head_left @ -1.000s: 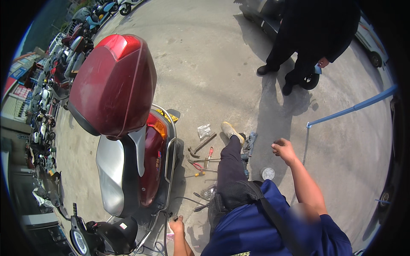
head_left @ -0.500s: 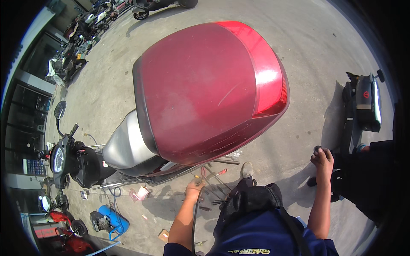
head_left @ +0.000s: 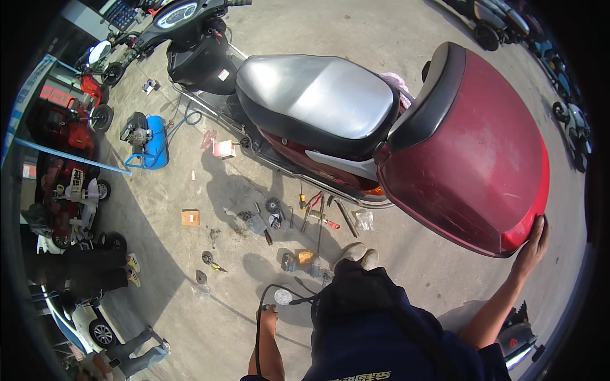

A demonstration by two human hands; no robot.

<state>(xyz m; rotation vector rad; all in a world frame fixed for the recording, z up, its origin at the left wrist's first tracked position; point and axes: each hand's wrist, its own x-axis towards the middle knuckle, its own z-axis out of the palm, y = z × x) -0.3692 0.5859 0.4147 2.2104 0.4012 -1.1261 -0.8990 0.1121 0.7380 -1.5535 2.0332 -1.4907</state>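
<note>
A scooter with a silver-topped black seat [head_left: 318,95] stands in front of me. On its tail is a large dark red top box [head_left: 473,152], with a black backrest pad [head_left: 432,101] facing the seat. My right hand [head_left: 532,251] lies along the box's rear right corner, fingers stretched out against its side. Low at my left side hangs my left hand [head_left: 269,312], its fingers curled. A black cable [head_left: 262,305] passes across that hand; whether the fingers grip anything is hidden.
Hand tools, among them red-handled pliers [head_left: 312,202], lie on the concrete beside the scooter. Near them are dark metal parts [head_left: 289,260] and a small orange-brown box [head_left: 190,217]. A blue air compressor [head_left: 155,143] stands left. People stand at the lower left; other scooters [head_left: 489,35] are parked around.
My view has turned, bringing the seat and more floor into sight. My right hand has gone from raised and curled beside me to the top box's rear corner. My left hand hangs lower.
</note>
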